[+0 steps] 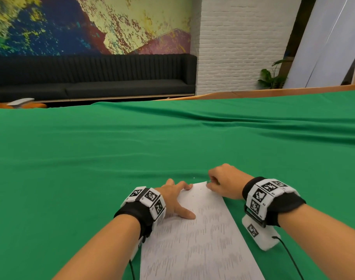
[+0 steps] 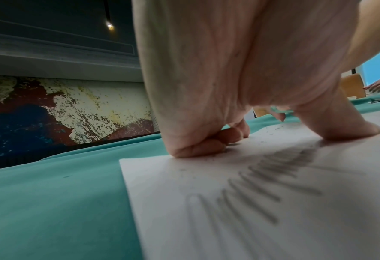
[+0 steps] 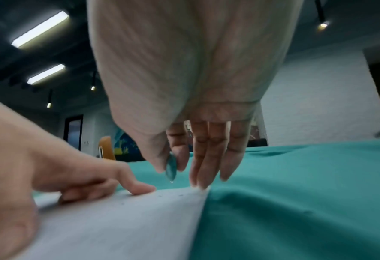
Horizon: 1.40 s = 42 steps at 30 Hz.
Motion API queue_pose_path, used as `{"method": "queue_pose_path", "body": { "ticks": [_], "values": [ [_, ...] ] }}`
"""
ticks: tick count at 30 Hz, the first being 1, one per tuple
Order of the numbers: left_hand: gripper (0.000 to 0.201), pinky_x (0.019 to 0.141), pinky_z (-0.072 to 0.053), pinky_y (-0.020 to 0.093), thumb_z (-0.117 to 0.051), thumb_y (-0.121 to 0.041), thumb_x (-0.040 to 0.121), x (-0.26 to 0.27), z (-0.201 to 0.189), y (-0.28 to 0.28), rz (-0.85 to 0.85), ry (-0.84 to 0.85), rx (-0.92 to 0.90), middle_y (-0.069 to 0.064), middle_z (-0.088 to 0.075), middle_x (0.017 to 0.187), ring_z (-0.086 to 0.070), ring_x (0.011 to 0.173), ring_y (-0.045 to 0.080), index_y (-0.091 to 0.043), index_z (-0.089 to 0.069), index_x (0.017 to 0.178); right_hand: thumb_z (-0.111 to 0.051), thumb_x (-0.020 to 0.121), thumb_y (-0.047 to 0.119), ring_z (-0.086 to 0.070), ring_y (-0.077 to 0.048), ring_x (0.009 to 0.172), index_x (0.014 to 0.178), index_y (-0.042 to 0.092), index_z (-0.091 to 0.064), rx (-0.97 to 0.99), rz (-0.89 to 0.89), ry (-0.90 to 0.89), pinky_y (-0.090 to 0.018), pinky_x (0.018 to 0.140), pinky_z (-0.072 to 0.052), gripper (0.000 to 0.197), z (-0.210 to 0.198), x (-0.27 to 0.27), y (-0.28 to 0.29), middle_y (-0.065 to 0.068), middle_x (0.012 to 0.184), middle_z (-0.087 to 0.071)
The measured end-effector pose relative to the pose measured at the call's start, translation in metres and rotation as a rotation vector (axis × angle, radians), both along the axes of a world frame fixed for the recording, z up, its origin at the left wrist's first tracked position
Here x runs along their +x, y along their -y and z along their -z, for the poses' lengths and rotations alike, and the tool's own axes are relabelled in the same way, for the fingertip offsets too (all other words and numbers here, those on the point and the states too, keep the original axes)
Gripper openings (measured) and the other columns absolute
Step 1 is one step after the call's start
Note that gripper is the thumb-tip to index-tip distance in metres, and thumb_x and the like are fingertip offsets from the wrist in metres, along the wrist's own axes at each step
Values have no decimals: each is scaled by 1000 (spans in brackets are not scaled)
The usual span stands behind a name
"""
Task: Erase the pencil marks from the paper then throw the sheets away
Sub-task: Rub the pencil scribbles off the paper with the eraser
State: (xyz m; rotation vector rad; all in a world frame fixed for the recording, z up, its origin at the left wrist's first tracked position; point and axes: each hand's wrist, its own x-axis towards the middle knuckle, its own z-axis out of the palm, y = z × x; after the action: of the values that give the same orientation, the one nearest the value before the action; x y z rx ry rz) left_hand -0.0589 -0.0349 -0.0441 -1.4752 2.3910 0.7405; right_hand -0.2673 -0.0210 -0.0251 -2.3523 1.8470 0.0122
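Head view: a white sheet of paper [image 1: 194, 239] covered in rows of grey pencil scribbles [image 1: 211, 235] lies on a green cloth-covered table [image 1: 91, 158], near the person. Their left hand [image 1: 173, 199] presses flat on the sheet's left edge, fingers spread and straight. Their right hand [image 1: 223, 182] sits at the sheet's far right corner, thumb and forefinger pinching a small teal translucent eraser [image 3: 170, 168], its tip just above the paper; the other fingers point down.
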Motion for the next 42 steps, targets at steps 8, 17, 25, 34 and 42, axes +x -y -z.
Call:
{"method": "queue_pose_path", "body": {
  "ticks": [8,17,25,34,42],
  "values": [
    [88,98,-43,36,-71,-60,79,-8,-16,-2,-16,7,-32,5,-47,136,-54,119,26,-32,-28,150,-61,91,31,-56,-27,73,89,15,-44,-4,64,103,-35,64,-47,24,3,10,-5,-5,80,-56],
    [55,101,-43,32,-61,-53,91,36,-48,-7,-67,-3,-114,1,-57,133,-56,119,20,-23,-52,136,-41,102,38,-60,-31,78,87,6,-61,-59,-9,59,-38,71,-51,40,-7,27,-15,-10,85,-65],
    [59,100,-38,29,-73,-41,85,71,-27,-34,-62,-58,-101,-3,-51,138,-49,125,18,-24,-51,137,-27,103,52,-49,-29,69,66,8,-47,-49,-2,-161,-34,64,-38,61,-13,72,-42,-5,65,-46],
    [102,115,-21,56,-78,-63,68,95,-12,-35,21,99,-167,-20,-21,159,-22,145,16,-38,-25,152,-34,101,33,-48,-28,79,88,13,-41,55,-63,-12,-33,70,-35,25,5,121,-52,-18,106,-62],
    [113,113,-2,70,-76,-69,66,103,-1,-32,30,90,-104,-26,1,161,3,152,20,-48,-7,153,-41,101,27,-60,-29,90,112,13,-61,61,-219,112,-34,76,-46,27,17,136,-33,-12,104,-67]
  ]
}}
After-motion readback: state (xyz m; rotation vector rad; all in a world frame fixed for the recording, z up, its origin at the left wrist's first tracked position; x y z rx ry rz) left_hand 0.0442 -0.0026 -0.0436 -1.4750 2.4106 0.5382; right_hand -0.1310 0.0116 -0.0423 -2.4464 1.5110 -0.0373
